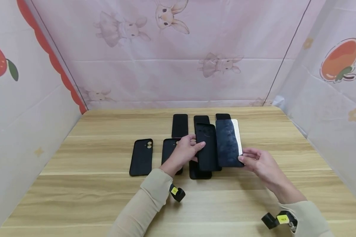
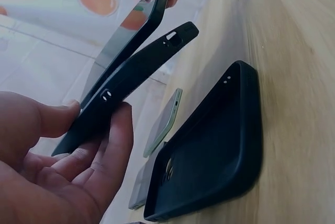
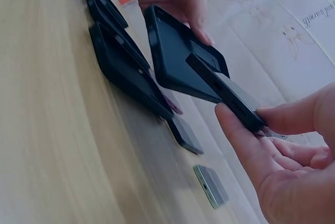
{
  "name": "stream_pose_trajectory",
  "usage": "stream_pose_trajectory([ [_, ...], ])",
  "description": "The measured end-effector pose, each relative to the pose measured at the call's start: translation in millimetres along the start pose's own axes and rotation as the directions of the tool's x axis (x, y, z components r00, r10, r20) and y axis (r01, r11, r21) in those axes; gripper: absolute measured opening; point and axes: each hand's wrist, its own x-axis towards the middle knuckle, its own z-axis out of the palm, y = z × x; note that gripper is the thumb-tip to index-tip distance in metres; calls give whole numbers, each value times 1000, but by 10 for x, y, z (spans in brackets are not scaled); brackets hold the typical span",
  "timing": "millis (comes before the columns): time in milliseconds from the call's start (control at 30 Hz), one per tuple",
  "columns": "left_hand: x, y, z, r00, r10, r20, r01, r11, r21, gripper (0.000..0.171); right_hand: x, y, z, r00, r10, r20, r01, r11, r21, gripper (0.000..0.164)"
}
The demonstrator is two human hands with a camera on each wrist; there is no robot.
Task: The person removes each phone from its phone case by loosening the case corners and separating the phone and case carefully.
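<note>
My left hand (image 1: 184,149) grips a black phone case (image 1: 207,151) by its left side, thumb on the inner face and fingers behind. My right hand (image 1: 262,166) pinches a dark glossy phone (image 1: 226,144) near its lower right corner. Both are raised above the table, side by side and tilted. In the right wrist view the phone (image 3: 230,96) overlaps the hollow side of the case (image 3: 175,62); whether they touch I cannot tell. Beneath the held case lies another black phone case (image 1: 200,174), partly covered.
Two more black cases lie at the left: one phone case (image 1: 141,158) in full sight, another case (image 1: 167,149) partly behind my left hand. Across the back are a dark phone (image 1: 180,125), a second phone (image 1: 201,118) and a third phone (image 1: 223,116). Printed curtains (image 1: 166,82) enclose the wooden table (image 1: 92,197).
</note>
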Motion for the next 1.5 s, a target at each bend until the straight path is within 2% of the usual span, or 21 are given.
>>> stream_pose_trajectory([
  [100,7,8,33,1000,-11,14,11,1000,1,57,13,0,-106,1000,-19,4,18,999,49,52],
  [267,35,4,103,999,-8,33,8,1000,10,48,57,0,-293,1000,-12,1,12,996,83,56],
  [567,84,25,233,997,-44,61,46,999,-18,32,221,48,-593,999,17,-36,-16,999,41,62],
  [800,106,58,316,997,-45,69,43,998,38,31,372,92,-779,999,19,-34,-16,997,76,61],
  [1133,204,3,490,992,-58,113,53,997,48,29,706,114,-894,995,94,-41,-96,994,-45,59],
  [1333,251,-23,579,985,-72,157,66,997,43,26,848,149,-932,987,151,-54,-153,987,-49,56],
  [1500,268,-30,632,982,-85,167,76,995,58,24,915,186,-948,983,174,-60,-176,984,-17,57],
])
